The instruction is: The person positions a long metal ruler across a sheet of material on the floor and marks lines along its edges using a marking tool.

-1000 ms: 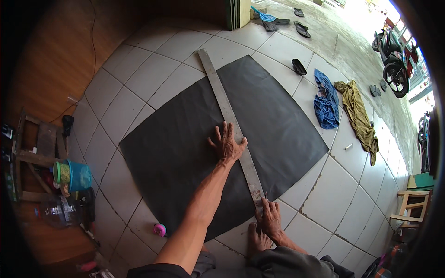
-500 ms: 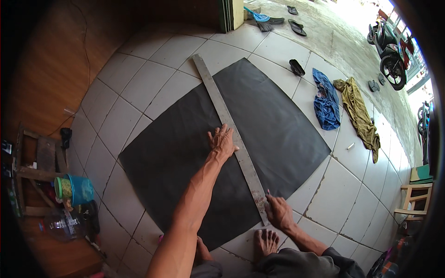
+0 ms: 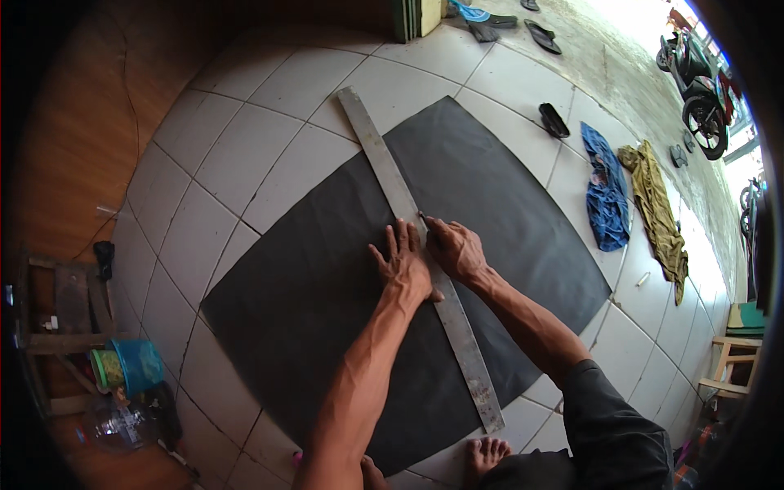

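Note:
A large sheet of dark grey, leather-like material [image 3: 327, 245] lies flat on the floor. Across it runs a long metal ruler [image 3: 374, 151], its ends reaching past the sheet's edges. My left hand [image 3: 406, 265] presses down on the ruler's middle, fingers spread and thumb over the metal. Right beside it, along the ruler's right edge, my right hand [image 3: 459, 250] is closed round a slim pen-like tool [image 3: 422, 216]. Only the tool's dark tip shows; most of it is hidden in the fingers, so its exact kind is unclear.
White tiles [image 3: 269, 135] surround the sheet, and my bare foot [image 3: 487, 454] is by the ruler's near end. To the right lie blue cloth [image 3: 605, 192], olive cloth [image 3: 653, 208] and a dark sandal [image 3: 554, 121]. A wooden stool [image 3: 65, 318] and blue bucket [image 3: 139, 367] stand left.
My right hand has moved from the ruler's near end up along its right edge to beside my left hand. The left hand remains on the ruler. The view has shifted slightly.

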Tool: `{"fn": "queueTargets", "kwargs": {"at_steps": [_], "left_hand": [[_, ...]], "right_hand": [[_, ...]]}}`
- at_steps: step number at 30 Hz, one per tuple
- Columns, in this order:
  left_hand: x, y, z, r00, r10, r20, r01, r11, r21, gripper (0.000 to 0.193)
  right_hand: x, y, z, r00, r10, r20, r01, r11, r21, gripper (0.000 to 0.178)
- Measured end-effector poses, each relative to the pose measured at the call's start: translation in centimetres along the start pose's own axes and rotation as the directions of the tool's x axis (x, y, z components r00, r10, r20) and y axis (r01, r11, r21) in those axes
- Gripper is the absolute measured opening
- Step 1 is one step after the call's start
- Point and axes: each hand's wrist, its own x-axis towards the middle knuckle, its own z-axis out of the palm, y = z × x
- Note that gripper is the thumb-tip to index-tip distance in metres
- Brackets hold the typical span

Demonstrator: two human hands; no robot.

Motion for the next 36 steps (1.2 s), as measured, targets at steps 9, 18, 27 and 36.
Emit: {"fn": "queueTargets", "kwargs": {"at_steps": [9,18,27,36], "left_hand": [[0.3,1.0,-0.3,0.996,0.076,-0.037,-0.078,0.994,-0.07,0.15],[-0.2,0.2,-0.7,1.0,0.008,-0.001,-0.008,0.998,-0.06,0.147],[0.0,1.0,-0.4,1.0,0.025,-0.001,-0.025,0.996,-0.081,0.148],[0.2,0.5,-0.4,1.0,0.02,0.012,-0.019,0.995,-0.093,0.15]], "right_hand": [[18.8,0.6,3.4,0.981,-0.05,0.186,0.089,0.975,-0.205,0.023],[18.6,-2.5,-1.5,0.956,0.268,0.118,-0.274,0.961,0.04,0.034],[21.2,3.1,3.1,0.996,0.087,-0.02,-0.086,0.995,0.039,0.03],[9.1,1.5,-0.8,0.968,-0.18,0.175,0.194,0.979,-0.063,0.015]]}}
